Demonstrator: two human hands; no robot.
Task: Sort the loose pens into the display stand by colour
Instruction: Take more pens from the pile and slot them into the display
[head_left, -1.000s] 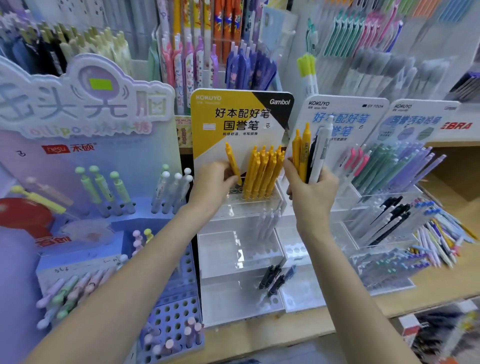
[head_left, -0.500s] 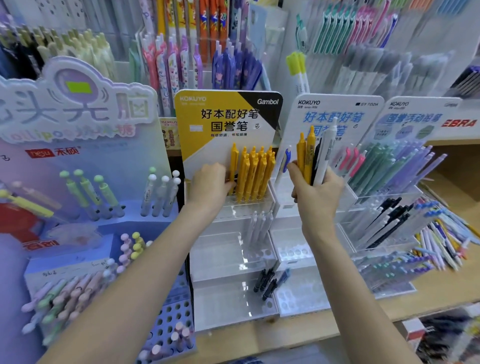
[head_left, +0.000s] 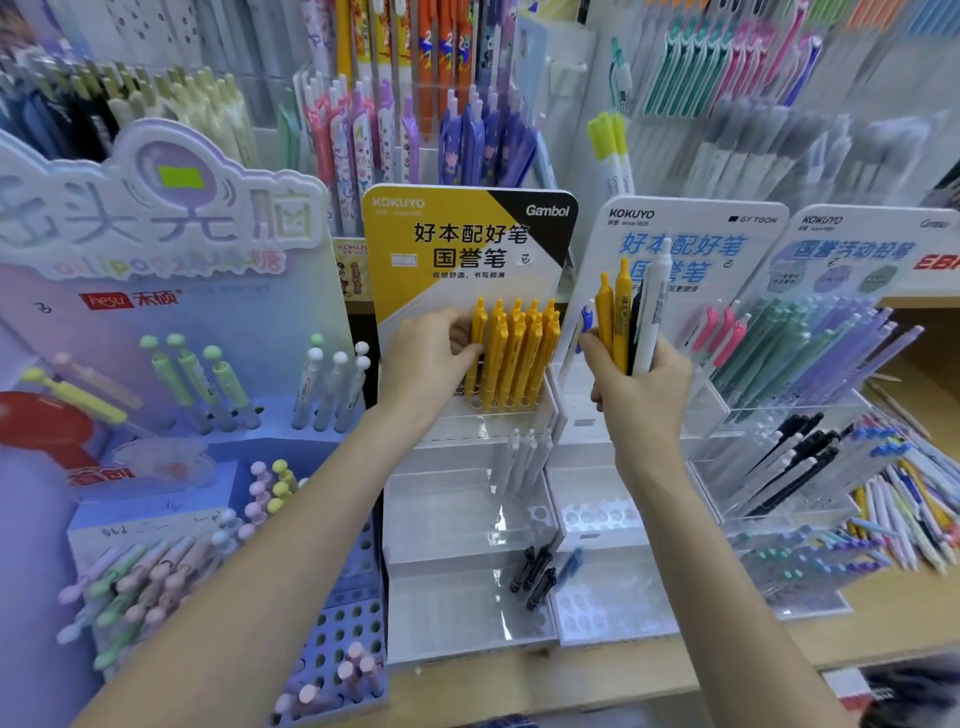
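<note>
- Yellow pen (head_left: 477, 353) pinched in left hand (head_left: 428, 364) fingers, seating beside matching row in stand (head_left: 467, 519).
- Mixed pens (head_left: 631, 327) gripped by right hand (head_left: 641, 389), awaiting sorting.

A purple lollipop-pen stand (head_left: 156, 322) fills the shelf's (head_left: 883, 629) left end; packaged pens (head_left: 431, 78) hang behind.

My left hand (head_left: 434, 358) touches the leftmost of the upright yellow pens (head_left: 511, 353) in the top tier of the clear tiered display stand (head_left: 467, 525). To its right, my right hand (head_left: 641, 387) holds a mixed bunch of loose pens (head_left: 631, 322) upright. White pens (head_left: 522, 460) stand one tier below; black pens (head_left: 535, 571) lie lower, nearer me.
</note>
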